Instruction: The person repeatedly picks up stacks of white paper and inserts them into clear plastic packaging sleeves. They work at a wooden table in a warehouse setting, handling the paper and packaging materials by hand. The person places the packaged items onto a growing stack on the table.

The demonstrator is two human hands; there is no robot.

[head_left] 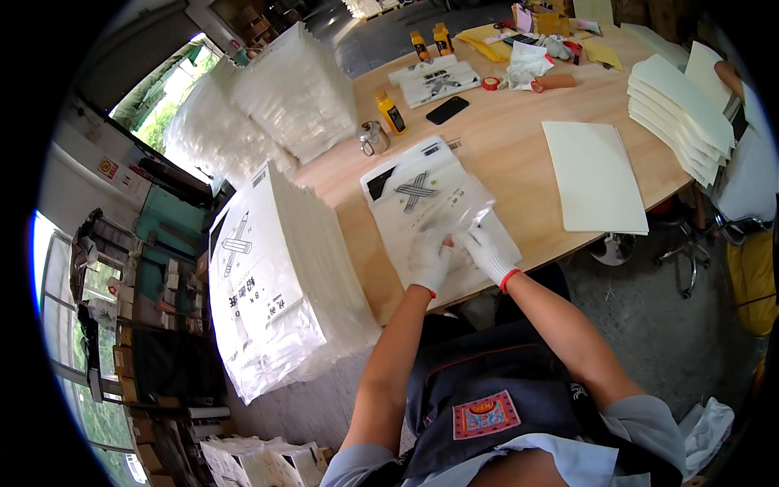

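Note:
In front of me on the wooden table lies a clear plastic bag (426,191) with printed crossed pencils and white sheets inside. At its near end the clear film is crumpled and lifted. My left hand (430,258), in a white knit glove with a red cuff, is closed at this loose film, its bare thumb tip showing. Close beside it my right hand (485,256), gloved the same way, pinches the film too. The fingertips of both hands are partly hidden by the shiny plastic. A tall stack of filled bags (272,268) with the same print stands left of my hands.
Loose white sheets (596,174) lie to the right, a fanned paper stack (677,114) beyond them near another person's arm (730,79). Farther back are a black phone (448,109), an orange bottle (390,114), a metal canister (373,138) and red tape (490,84). Wrapped bundles (292,89) rise at far left.

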